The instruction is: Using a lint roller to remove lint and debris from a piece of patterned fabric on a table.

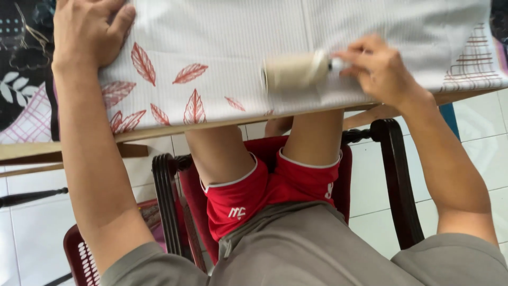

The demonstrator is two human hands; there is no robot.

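my grey shirt (296, 249) fills the bottom of the view, then the red shorts (264, 190) and my knees tucked under the table edge (159, 132), with me sat on a dark wooden chair (394, 180) over white floor tiles (476, 143). up on the table there's a white cloth (238, 37) with red leaf prints along the near side. the thing that matters is the roller (293, 71), a pale cream cylinder lying on the cloth near the table edge, a bit blurred. its long axis runs left to right, roughly along the table edge, and it sits just to the left of my right hand (381, 69). my right fingers are pinched around the short white handle end that sticks out of the roller's right side, so that hand is grasping it, clearly the nearer one. my left hand (87, 32) is well apart, way over at the far left of the cloth, laid flat with fingers spread and released, palm pressing the fabric down, holding nothing. so the roller lies between the two hands, but right up against the right one.
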